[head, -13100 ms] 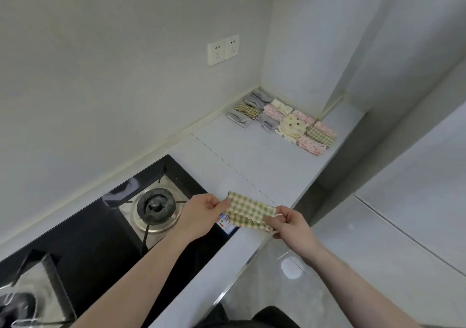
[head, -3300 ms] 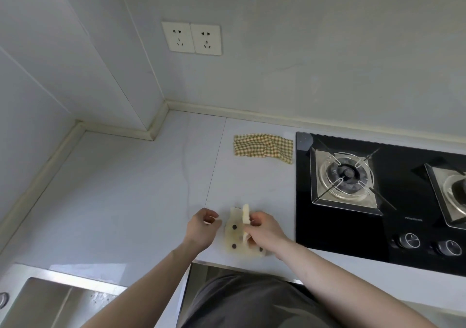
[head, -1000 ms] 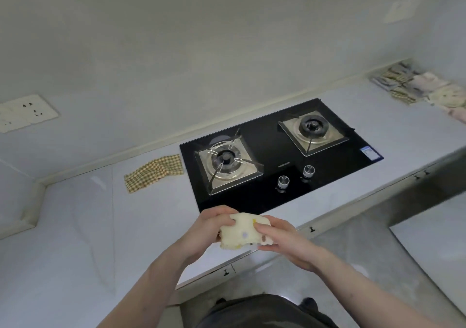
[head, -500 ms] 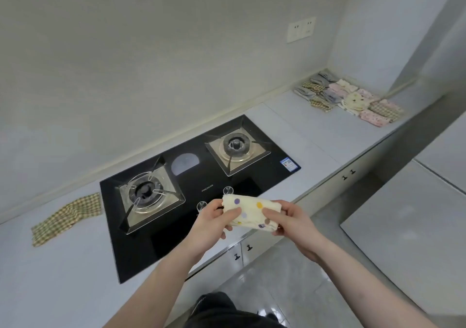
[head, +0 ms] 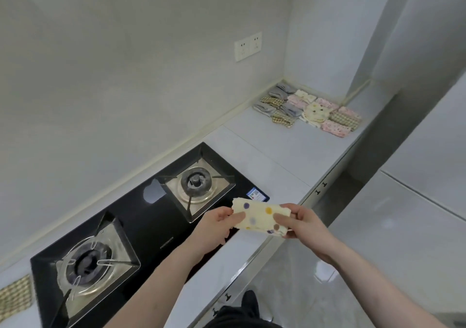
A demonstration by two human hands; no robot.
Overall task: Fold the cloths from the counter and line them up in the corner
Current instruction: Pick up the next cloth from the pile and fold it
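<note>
The left hand (head: 214,224) and the right hand (head: 301,220) each pinch one short end of the folded spotted cloth (head: 259,217), thumbs on top, keeping it stretched flat between them; that two-ended grip probably serves to stop the folds from springing open while it is carried. The cloth hangs in the air at lower centre of the frame, above the front edge of the counter (head: 274,151) and just right of the black gas hob (head: 141,216). Its long axis runs left to right across the frame, dipping slightly toward the right hand. Well apart, in the upper right, the folded cloths (head: 307,109) lie in rows in the corner, seemingly its destination. One checked cloth (head: 15,300) lies at the far lower left edge, apparently not yet folded.
</note>
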